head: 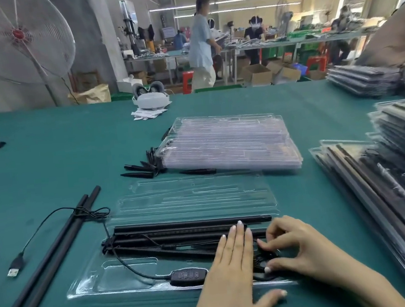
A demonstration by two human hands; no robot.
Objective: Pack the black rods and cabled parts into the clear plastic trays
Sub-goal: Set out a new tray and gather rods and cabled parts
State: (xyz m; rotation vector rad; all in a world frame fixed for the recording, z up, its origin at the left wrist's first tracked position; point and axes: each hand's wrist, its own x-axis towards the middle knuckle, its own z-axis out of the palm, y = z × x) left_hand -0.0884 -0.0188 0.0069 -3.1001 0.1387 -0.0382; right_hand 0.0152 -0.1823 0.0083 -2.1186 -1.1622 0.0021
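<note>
While my left hand (234,261) lies flat with straight fingers pressing the black rods (179,232) into the open clear tray (90,285), my right hand (294,248) curls just right of it, pinching a coiled black cable (264,262) I can barely make out under the fingers. The inline controller (188,276) sits in the tray's near section, touching my left hand. Left of the tray lie two more rods (57,249), cut off by the frame, with a USB plug (15,266).
</note>
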